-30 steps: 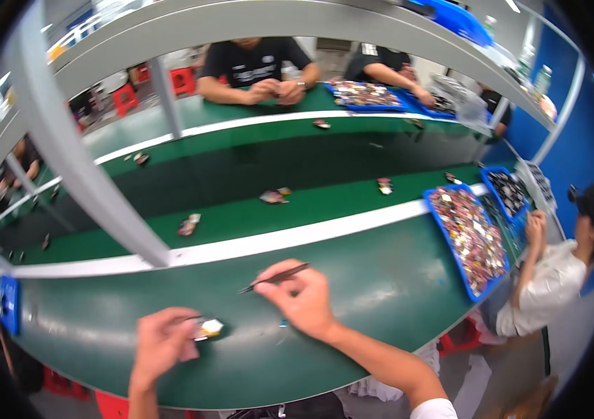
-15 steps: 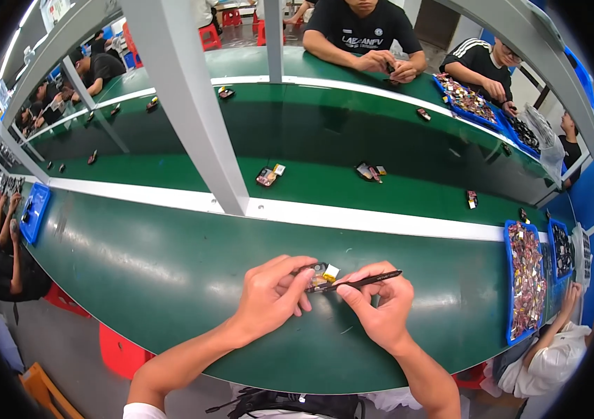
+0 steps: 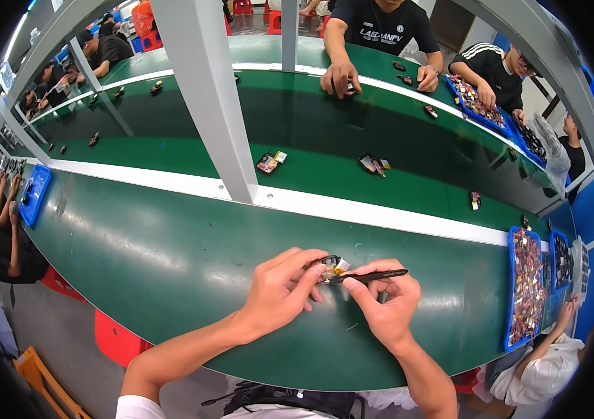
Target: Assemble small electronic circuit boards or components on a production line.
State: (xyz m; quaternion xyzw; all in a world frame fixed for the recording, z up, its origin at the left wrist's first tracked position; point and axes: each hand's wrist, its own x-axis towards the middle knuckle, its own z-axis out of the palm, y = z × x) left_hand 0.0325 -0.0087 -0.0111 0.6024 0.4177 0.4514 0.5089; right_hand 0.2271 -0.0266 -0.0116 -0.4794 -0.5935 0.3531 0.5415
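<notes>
Both forearms come up from the lower edge and meet in the middle. The left hand point(image 3: 279, 293) is curled, its fingers pinched together. The right hand point(image 3: 384, 307) is closed too, thumb against forefinger, wrist bent.

Table top point(image 3: 171, 251): smooth green surface, slight sheen, soft streaks of reflected light.
Edge strip point(image 3: 381, 213): white, smooth, looked like painted or plastic trim.
Post point(image 3: 213, 98): pale grey metal, matt.
Tweezers point(image 3: 370, 276): black, matt, thin.
Small part point(image 3: 332, 267): dark glossy plastic with a yellow film-like piece.
Tray point(image 3: 508, 293): blue plastic, smooth rim.
Stool point(image 3: 112, 339): red plastic, glossy.
</notes>
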